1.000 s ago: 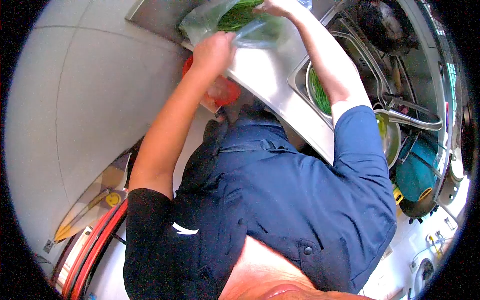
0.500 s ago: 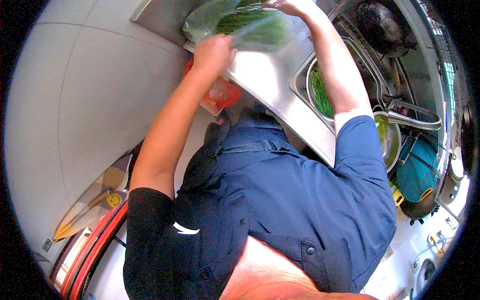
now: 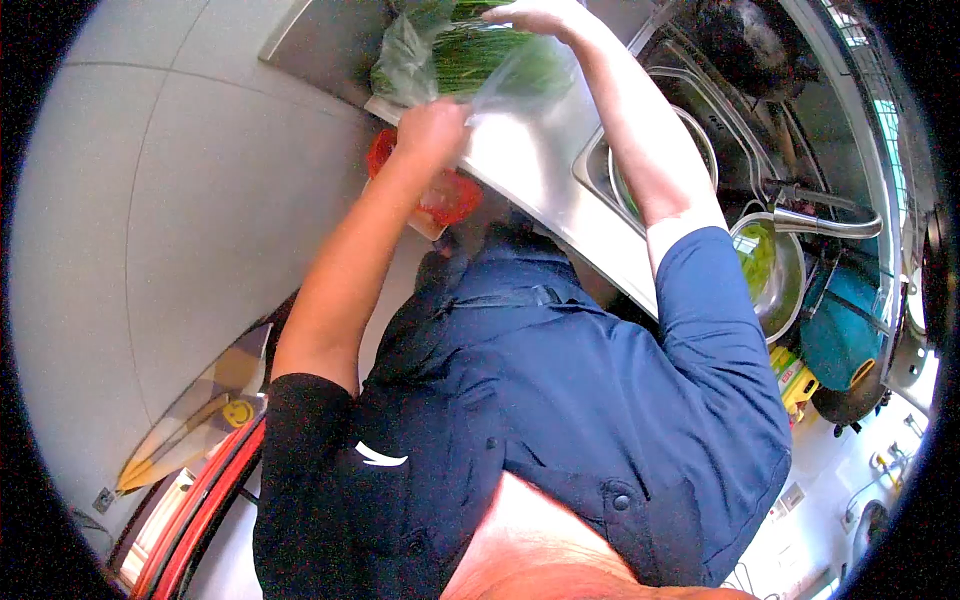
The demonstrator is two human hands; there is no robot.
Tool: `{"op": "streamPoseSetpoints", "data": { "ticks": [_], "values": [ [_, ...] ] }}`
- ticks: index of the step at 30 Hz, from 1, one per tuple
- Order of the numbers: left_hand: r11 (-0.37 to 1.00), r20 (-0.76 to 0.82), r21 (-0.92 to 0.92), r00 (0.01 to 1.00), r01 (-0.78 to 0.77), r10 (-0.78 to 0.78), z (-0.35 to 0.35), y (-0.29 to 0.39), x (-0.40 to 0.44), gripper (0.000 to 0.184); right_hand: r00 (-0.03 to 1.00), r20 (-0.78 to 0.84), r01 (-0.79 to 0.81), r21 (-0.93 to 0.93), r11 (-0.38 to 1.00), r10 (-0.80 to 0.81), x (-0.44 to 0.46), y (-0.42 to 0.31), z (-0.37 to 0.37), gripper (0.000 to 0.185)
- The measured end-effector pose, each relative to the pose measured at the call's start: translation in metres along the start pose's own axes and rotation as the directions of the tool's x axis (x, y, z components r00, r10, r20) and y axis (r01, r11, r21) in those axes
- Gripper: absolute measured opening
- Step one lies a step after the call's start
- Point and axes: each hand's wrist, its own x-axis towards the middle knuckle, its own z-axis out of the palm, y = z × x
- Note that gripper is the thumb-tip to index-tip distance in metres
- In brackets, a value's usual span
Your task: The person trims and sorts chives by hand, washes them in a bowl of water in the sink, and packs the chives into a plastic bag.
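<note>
My left hand (image 3: 434, 133) is closed on the gathered edge of a clear plastic bag (image 3: 405, 65), near the counter's front edge. Inside or under the film lies a bunch of long thin green stalks (image 3: 475, 58) resembling chives; the film hides exactly how they sit. At the top of the view, my right hand (image 3: 542, 16) reaches over the bunch with its fingers stretched out flat toward the left. Whether its fingertips touch the stalks or the bag, I cannot tell.
A steel counter (image 3: 535, 165) runs diagonally to a sink holding a round strainer (image 3: 705, 140). Beside the faucet (image 3: 825, 222), a metal bowl (image 3: 785, 290) contains light green pieces. A red plastic bag (image 3: 455, 200) hangs over a bin below the counter. A dark wok (image 3: 745, 50) stands behind.
My right hand has moved left over the green stalks. My left hand has come slightly down and right, still gripping the bag. My right forearm now covers more of the strainer.
</note>
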Motion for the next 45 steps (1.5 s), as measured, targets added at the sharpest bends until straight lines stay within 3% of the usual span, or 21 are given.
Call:
{"op": "streamPoseSetpoints", "data": {
  "ticks": [4, 6, 8, 10, 11, 15, 18, 19, 20, 22, 23, 24, 26, 28, 30, 31, 34, 39, 40, 42, 45],
  "values": [
    [1.0, 0.025, 0.023, 1.0, 0.014, -0.015, 0.003, 0.004, -0.001, 0.031, 0.982, 0.176, 0.036, 0.152, 0.988, -0.063, 0.009, 0.019, 0.002, 0.036],
    [1.0, 0.015, 0.027, 1.0, -0.005, 0.004, 0.007, 0.007, -0.002, 0.034, 0.9, -0.053, 0.409, -0.245, 0.879, -0.433, 0.018, 0.032, 0.012, 0.032],
    [0.996, -0.093, -0.029, 0.992, -0.087, 0.084, 0.011, 0.012, -0.003, 0.04, 0.878, -0.015, 0.464, -0.207, 0.861, -0.478, 0.015, 0.032, 0.007, 0.032],
    [0.996, -0.097, -0.028, 0.992, -0.084, 0.081, 0.01, 0.018, -0.004, 0.043, 0.998, 0.064, -0.004, 0.146, 0.989, -0.006, 0.01, 0.01, 0.008, 0.031],
    [0.997, -0.1, -0.027, 0.992, -0.079, 0.076, 0.009, 0.019, -0.005, 0.045, 0.996, 0.025, 0.082, -0.063, 0.995, -0.081, 0.01, 0.002, 0.014, 0.031],
    [0.996, -0.07, -0.016, 0.993, -0.092, 0.091, 0.019, 0.017, -0.004, 0.047, 0.98, -0.198, -0.013, -0.159, 0.987, -0.018, 0.013, 0.011, 0.064, 0.024],
    [0.988, -0.056, 0.051, 0.987, -0.145, 0.148, 0.026, 0.01, -0.004, 0.049, 0.983, -0.173, -0.106, -0.28, 0.954, 0.058, 0.022, 0.025, 0.088, 0.021],
    [0.986, -0.055, 0.066, 0.986, -0.154, 0.158, 0.029, 0.009, -0.004, 0.05, 0.992, 0.01, -0.123, -0.25, 0.96, 0.129, 0.019, 0.009, 0.073, 0.033],
    [0.984, -0.057, 0.081, 0.985, -0.161, 0.166, 0.03, 0.007, -0.003, 0.05, 0.992, 0.005, -0.121, -0.254, 0.96, 0.127, 0.01, -0.001, 0.052, 0.033],
    [0.988, -0.02, 0.078, 0.991, -0.131, 0.133, 0.021, 0.009, -0.006, 0.05, 0.995, 0.087, 0.052, -0.118, 0.992, -0.041, -0.01, -0.014, 0.014, 0.036],
    [0.992, 0.022, 0.077, 0.994, -0.104, 0.103, 0.017, 0.01, -0.007, 0.049, 0.989, 0.145, 0.007, 0.155, 0.988, -0.03, 0.009, 0.013, 0.039, 0.034],
    [0.992, 0.014, 0.075, 0.995, -0.1, 0.099, 0.018, 0.008, -0.006, 0.049, 0.95, 0.291, -0.21, 0.313, 0.926, 0.116, -0.011, -0.015, -0.011, 0.023],
    [0.984, 0.082, 0.13, 0.991, -0.119, 0.109, 0.029, 0.002, -0.004, 0.046, 0.949, 0.29, -0.233, 0.391, 0.891, 0.121, -0.02, -0.02, -0.029, 0.026],
    [0.989, 0.06, 0.097, 0.993, -0.108, 0.102, 0.032, 0.001, -0.005, 0.044, 0.933, 0.332, -0.271, 0.396, 0.877, 0.138, -0.022, -0.011, -0.038, 0.023],
    [0.993, 0.037, 0.063, 0.994, -0.102, 0.1, 0.023, 0.003, -0.007, 0.043, 0.97, 0.242, -0.078, 0.34, 0.937, -0.007, -0.029, -0.005, -0.032, 0.032],
    [0.996, 0.031, 0.028, 0.996, -0.081, 0.08, 0.017, 0.004, -0.01, 0.043, 0.945, 0.324, -0.169, 0.356, 0.919, 0.049, -0.037, -0.004, -0.042, 0.028],
    [0.997, -0.008, -0.047, 0.998, -0.069, 0.068, 0.004, 0.002, -0.013, 0.043, 0.912, 0.409, -0.123, 0.257, 0.958, 0.008, -0.058, -0.002, -0.067, 0.028],
    [0.963, -0.178, -0.243, 0.981, -0.118, 0.075, -0.034, 0.0, -0.029, 0.033, 0.946, 0.319, -0.021, 0.214, 0.977, -0.05, -0.086, 0.016, -0.105, 0.028],
    [0.962, -0.181, -0.239, 0.98, -0.128, 0.085, -0.043, -0.001, -0.033, 0.033, 0.947, 0.317, -0.085, 0.417, 0.905, -0.057, -0.107, -0.005, -0.134, 0.023],
    [0.948, -0.246, -0.273, 0.964, -0.165, 0.097, -0.056, -0.004, -0.039, 0.033, 0.944, 0.329, -0.124, 0.438, 0.891, -0.03, -0.123, -0.003, -0.154, 0.026],
    [0.916, -0.341, -0.331, 0.934, -0.226, 0.106, -0.085, -0.011, -0.047, 0.028, 0.95, 0.263, -0.053, 0.667, 0.744, -0.168, -0.146, 0.002, -0.174, 0.03]
  ]
}}
